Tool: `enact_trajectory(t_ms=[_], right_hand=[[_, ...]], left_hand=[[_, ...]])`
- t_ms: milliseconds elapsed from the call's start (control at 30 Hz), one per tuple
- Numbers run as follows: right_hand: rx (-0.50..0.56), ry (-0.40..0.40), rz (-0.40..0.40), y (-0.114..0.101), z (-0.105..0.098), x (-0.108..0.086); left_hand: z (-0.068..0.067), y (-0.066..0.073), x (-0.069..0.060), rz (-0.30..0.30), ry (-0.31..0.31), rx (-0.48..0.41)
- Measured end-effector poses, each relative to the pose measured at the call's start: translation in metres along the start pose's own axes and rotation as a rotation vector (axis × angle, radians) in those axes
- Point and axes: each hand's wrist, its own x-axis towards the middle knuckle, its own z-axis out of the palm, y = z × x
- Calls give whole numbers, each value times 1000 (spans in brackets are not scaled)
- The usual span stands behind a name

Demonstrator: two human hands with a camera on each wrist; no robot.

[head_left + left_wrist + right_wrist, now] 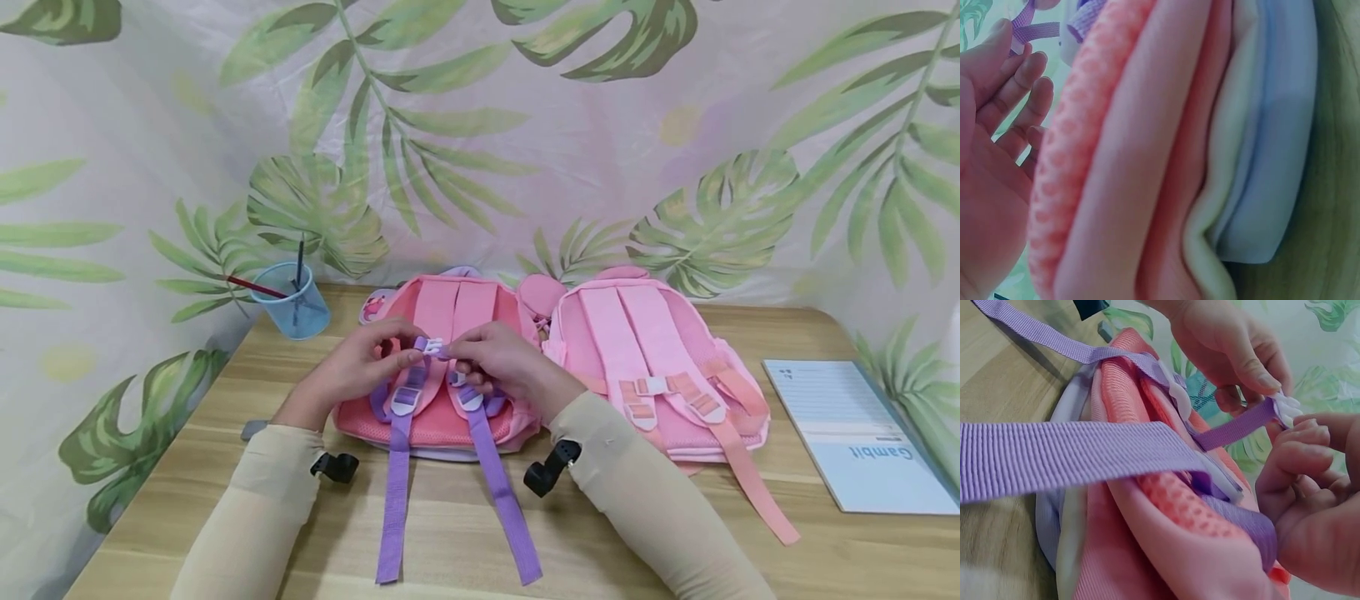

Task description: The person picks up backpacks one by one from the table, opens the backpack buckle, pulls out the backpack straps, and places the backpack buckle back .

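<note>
Buckle (432,347) of white plastic is held above the coral backpack (435,437). Left hand (367,358) pinches it near the purple strap (1238,427); right hand (498,354), with fingers curled, pinches its other end. Pink backpack (611,333) lies just beside, on wooden table (258,367).

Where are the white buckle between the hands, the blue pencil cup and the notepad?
White buckle (1289,407): right wrist view, on its exposed plastic body.
Blue pencil cup (302,315): head view, on its side wall.
Notepad (862,433): head view, on its upward face.
</note>
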Motion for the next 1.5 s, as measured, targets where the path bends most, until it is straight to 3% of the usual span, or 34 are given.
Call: enact_trajectory(t_ms=[367,767,1167,1500], right_hand=[[39,17,25,2,-3,-4],[-2,3,0,0,0,-2],[108,-5,3,-2,7,1],[-85,68,-12,2,7,1]], left_hand=[[0,-1,-3,-9,11,9],[2,-3,-2,-12,9,4],[5,-5,1,53,-1,-10],[5,0,2,92,-9,38]])
